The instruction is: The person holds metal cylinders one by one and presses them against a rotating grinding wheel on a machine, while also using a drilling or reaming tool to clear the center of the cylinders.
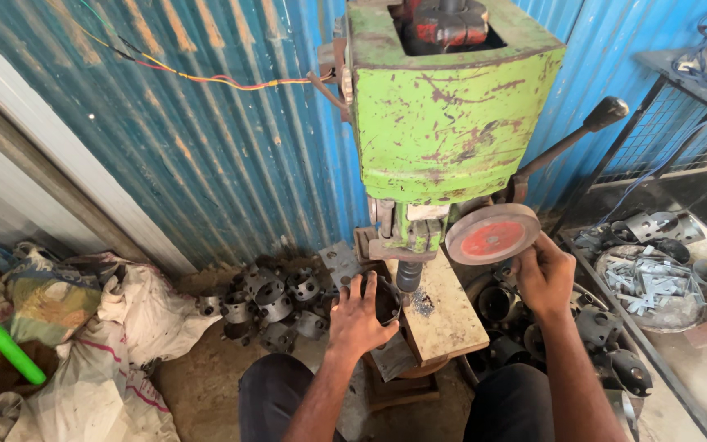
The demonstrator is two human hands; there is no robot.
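The dark metal ring (386,299) sits at the left edge of the small wooden counter (443,315) of the green drill machine (452,106), just below and left of the drill spindle (408,277). The left hand (359,315) lies over the ring with spread fingers, its grip closed on the ring's left side. The right hand (544,274) is to the right of the machine, and its grip is closed on the lower rim of the round red wheel (493,234) at the machine's side. A lever with a black knob (607,112) rises up and right from the machine. Left of the machine, on the floor, lies a heap of similar metal rings (267,303), and further left white sacks (124,327). Right of the machine stands a tray of small flat metal pieces (648,282). Behind the machine is a blue corrugated wall (231,147).
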